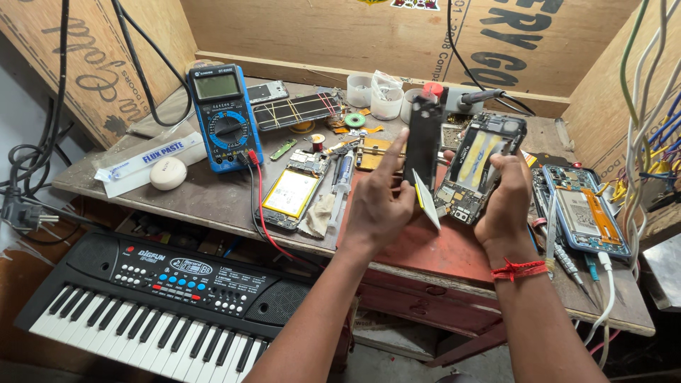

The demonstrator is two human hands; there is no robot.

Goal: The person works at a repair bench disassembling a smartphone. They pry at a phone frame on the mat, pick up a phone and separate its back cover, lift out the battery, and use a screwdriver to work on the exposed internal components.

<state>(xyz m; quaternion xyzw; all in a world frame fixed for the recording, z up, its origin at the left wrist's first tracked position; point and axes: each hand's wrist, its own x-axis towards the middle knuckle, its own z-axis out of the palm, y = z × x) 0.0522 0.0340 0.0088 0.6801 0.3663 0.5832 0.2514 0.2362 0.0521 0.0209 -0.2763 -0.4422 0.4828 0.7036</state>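
My right hand [505, 206], with a red thread at the wrist, grips an opened phone frame [481, 167] with bare circuit boards and yellow strips, held tilted above the red work mat [425, 241]. My left hand [379, 202] holds a flat black battery [423, 142] upright just left of the frame, index finger stretched up along its side. A white and yellow tab [427, 202] hangs below the battery, between the two hands.
A blue multimeter [225, 117] with red and black leads stands at back left. Another opened phone [292, 191] lies beside it, and a third [587, 216] at the right. White cups [386, 96], tools and small parts crowd the wooden bench. A black electronic keyboard [149, 298] sits below left.
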